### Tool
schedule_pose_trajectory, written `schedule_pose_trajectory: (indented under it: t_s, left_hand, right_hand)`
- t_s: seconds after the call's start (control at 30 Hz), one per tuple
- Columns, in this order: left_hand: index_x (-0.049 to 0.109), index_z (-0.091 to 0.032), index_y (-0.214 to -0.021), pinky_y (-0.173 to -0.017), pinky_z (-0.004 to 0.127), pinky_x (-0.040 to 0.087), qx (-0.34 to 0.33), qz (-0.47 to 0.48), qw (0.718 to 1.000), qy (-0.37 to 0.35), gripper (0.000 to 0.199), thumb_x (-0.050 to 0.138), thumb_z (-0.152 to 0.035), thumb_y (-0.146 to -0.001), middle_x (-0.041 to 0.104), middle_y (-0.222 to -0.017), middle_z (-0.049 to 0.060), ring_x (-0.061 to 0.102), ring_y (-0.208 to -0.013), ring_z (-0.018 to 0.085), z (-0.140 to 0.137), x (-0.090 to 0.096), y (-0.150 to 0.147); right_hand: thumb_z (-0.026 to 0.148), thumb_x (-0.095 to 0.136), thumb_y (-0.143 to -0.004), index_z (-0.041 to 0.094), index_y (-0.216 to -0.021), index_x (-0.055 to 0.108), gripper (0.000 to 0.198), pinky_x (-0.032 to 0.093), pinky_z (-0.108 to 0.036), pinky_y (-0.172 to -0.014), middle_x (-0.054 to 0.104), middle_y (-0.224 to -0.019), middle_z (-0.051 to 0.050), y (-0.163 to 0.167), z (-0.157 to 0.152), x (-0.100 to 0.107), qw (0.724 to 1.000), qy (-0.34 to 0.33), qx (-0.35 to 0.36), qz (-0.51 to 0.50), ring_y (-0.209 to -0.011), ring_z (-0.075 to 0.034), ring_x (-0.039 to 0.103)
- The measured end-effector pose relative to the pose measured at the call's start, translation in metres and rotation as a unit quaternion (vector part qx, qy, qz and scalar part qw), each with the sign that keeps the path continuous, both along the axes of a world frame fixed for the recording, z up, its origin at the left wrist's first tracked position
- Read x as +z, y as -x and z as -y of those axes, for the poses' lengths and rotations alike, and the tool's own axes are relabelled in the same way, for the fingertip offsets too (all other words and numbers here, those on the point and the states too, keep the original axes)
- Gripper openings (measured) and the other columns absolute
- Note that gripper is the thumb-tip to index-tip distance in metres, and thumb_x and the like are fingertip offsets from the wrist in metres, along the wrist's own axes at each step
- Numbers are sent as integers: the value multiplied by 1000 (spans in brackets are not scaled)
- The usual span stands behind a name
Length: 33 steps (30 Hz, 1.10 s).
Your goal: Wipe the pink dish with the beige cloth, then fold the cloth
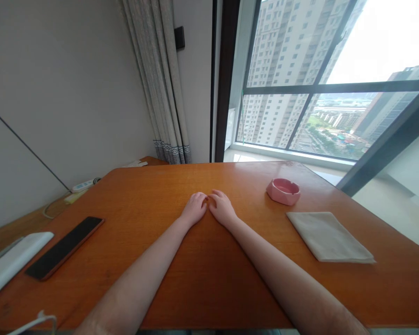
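Note:
Both of my hands rest on the wooden table (202, 270), near its middle, with their fingertips meeting or almost meeting. My left hand (194, 208) lies palm down, its fingers loosely bent and holding nothing that I can see. Beside it my right hand (221, 208) also lies palm down, fingers slightly apart and nothing visible in them. A pink ashtray (283, 191) stands to the right, beyond my right hand. Nearer to me on that side is a folded pale grey cloth (330, 236), lying flat. Neither hand touches the ashtray or the cloth.
A dark, flat oblong object (65, 248) lies at the left, next to a white object (17, 260). A white cable (38, 320) curls at the near left edge. Behind the table are a power strip (84, 185), a curtain (164, 83) and a large window (282, 88).

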<state>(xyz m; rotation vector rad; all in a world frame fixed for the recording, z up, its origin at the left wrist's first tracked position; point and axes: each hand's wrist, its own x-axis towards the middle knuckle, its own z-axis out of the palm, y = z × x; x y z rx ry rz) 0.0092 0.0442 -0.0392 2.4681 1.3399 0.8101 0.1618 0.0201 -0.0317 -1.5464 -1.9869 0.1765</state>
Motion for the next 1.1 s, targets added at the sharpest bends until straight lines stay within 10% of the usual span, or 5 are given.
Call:
schedule_pose_trajectory:
  t_s: [0.2, 0.4, 0.73, 0.93, 1.1]
  left_hand:
    - [61, -20, -91, -96, 36, 43, -6, 39, 999, 24, 19, 45, -15, -81, 63, -102, 6, 56, -102, 20, 0, 7, 4]
    - [62, -20, -91, -96, 37, 43, -7, 46, 999, 22, 19, 47, -16, -81, 63, -102, 5, 57, -101, 20, 0, 6, 4]
    - [58, -19, -108, -104, 41, 38, -29, 56, 998, -30, 26, 51, -22, -83, 57, -119, 10, 50, -116, 22, 10, 13, 0]
    - [46, -23, -129, -112, 53, 23, -72, 20, 991, -111, 53, 62, -36, -80, 15, -155, 11, 9, -143, 30, 25, 28, -2]
    - [63, -19, -90, -113, 51, 26, -160, -20, 983, -84, 19, 61, -35, -81, 48, -135, 10, 13, -143, 29, 27, 38, -1]
  right_hand:
    - [23, 40, -84, 19, -123, 52, 41, 12, -59, -110, 35, -145, -11, -103, 4, 41, 956, -188, -223, 11, -139, -29, 19]
    - [53, 45, -82, 14, -113, 59, 52, 27, -61, -99, 46, -130, -20, -181, 26, 35, 910, 61, -408, 37, -120, -39, 40]
    - [32, 54, -80, 16, -80, 62, 18, 41, -39, -86, 57, -94, -12, -135, 15, 27, 964, 37, -241, 103, -94, -28, 49]
    - [30, 60, -80, 20, -75, 58, 11, 41, -42, -95, 57, -93, -8, -56, 19, 23, 998, -37, 13, 46, -104, -26, 48]
    - [33, 57, -85, 22, -90, 60, 13, 34, -44, -107, 59, -106, -8, -44, 28, 23, 981, -71, 181, 8, -128, -26, 37]
